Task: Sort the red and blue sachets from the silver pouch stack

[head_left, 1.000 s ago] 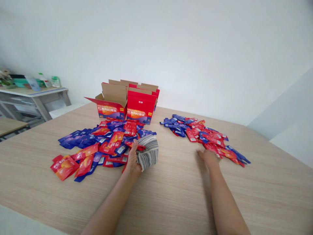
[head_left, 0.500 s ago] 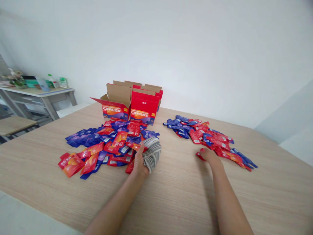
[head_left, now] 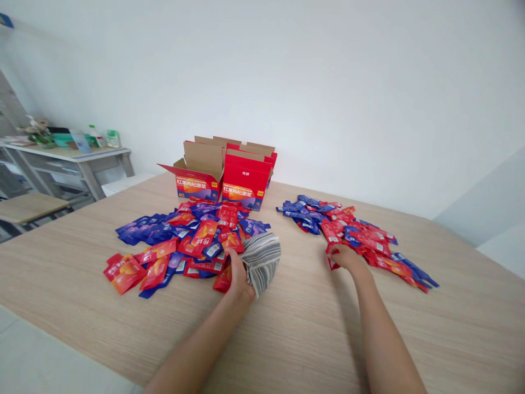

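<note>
My left hand (head_left: 241,282) grips a grey, black and white striped cloth (head_left: 264,262), its fingers mostly hidden behind the fabric. Its thumb lies beside a red sachet (head_left: 230,241) at the right edge of the left pile of red and blue sachets (head_left: 186,230); whether they touch I cannot tell. Over on the right, my right hand (head_left: 344,256) pinches a red sachet (head_left: 332,257) just above the table. That hand is at the near edge of a second pile of red and blue sachets (head_left: 369,241).
Red cardboard boxes (head_left: 244,180) with raised flaps stand behind the left pile, one (head_left: 197,186) with its lid folded outward. The wooden table (head_left: 295,328) meets a white wall. Farther left are a side desk (head_left: 82,156) with bottles and a stool (head_left: 33,208).
The striped cloth has spread wider in my left hand, and the red sachet by the thumb has turned. My right hand has shifted slightly left, its sachet now more upright. The view has shifted a little.
</note>
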`<state>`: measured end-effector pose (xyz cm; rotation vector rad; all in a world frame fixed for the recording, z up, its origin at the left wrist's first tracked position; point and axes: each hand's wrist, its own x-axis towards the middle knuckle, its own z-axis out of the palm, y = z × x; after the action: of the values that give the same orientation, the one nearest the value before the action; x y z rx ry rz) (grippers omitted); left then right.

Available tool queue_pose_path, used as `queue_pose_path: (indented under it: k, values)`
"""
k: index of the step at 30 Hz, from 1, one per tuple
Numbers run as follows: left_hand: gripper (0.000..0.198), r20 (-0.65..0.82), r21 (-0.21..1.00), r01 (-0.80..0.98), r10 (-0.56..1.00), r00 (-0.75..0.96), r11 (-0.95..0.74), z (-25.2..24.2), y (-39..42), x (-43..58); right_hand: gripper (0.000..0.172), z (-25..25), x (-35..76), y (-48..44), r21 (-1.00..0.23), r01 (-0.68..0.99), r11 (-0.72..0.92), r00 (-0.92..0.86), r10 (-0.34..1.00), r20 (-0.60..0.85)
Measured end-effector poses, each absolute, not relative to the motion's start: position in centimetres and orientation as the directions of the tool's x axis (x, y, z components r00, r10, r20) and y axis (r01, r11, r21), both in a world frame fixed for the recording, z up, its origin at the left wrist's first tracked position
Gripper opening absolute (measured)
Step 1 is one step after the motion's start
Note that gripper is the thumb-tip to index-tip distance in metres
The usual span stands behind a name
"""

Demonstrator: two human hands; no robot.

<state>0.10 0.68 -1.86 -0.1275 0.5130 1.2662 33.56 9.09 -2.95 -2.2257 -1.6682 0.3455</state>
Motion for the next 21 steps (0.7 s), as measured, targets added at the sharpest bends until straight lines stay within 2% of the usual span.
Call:
queue_pose_path:
  k: [2, 5, 8, 12, 14, 17, 19, 21]
  values:
    - [0.085, -0.417, 0.208, -0.904, 0.870, 0.264, 0.374, -1.8, 0.1, 0.6, 0.014, -2.1, 33.1, 9.0, -0.430, 0.864, -0.263, 0.272, 0.961, -0.041]
    - [0.086, -0.339, 0.216, -0.839, 0.844, 0.415, 0.499, -1.6, -0.8, 1.2, 0.019, -0.4, 32.3, 8.6, -0.496, 0.841, -0.214, 0.234, 0.972, -0.022]
    - [0.084, -0.309, 0.217, -0.785, 0.804, 0.508, 0.579, -1.7, -1.3, 1.4, 0.020, 1.8, 31.5, 7.8, -0.584, 0.806, -0.094, 0.152, 0.987, 0.051]
    - [0.069, -0.296, 0.214, -0.816, 0.831, 0.470, 0.537, -1.8, -1.3, 1.4, 0.030, 4.8, 28.9, 5.9, -0.667, 0.740, 0.092, 0.050, 0.980, 0.191]
    - [0.063, -0.258, 0.198, -0.847, 0.860, 0.441, 0.493, -1.5, -1.2, 1.2, 0.034, 5.8, 26.3, 4.8, -0.732, 0.641, 0.230, -0.014, 0.957, 0.289]
    - [0.058, -0.203, 0.185, -0.881, 0.894, 0.400, 0.436, -0.8, -1.0, 0.6, 0.034, 5.7, 21.2, 3.7, -0.783, 0.533, 0.321, -0.073, 0.939, 0.336]
    - [0.055, -0.184, 0.186, -0.902, 0.916, 0.357, 0.389, -0.3, -0.7, 0.0, 0.028, 4.8, 17.8, 3.1, -0.738, 0.566, 0.368, -0.181, 0.928, 0.324]
    - [0.054, -0.161, 0.179, -0.920, 0.933, 0.323, 0.349, 0.0, -0.4, -0.5, 0.019, 3.7, 15.3, 2.5, -0.617, 0.645, 0.452, -0.317, 0.892, 0.322]
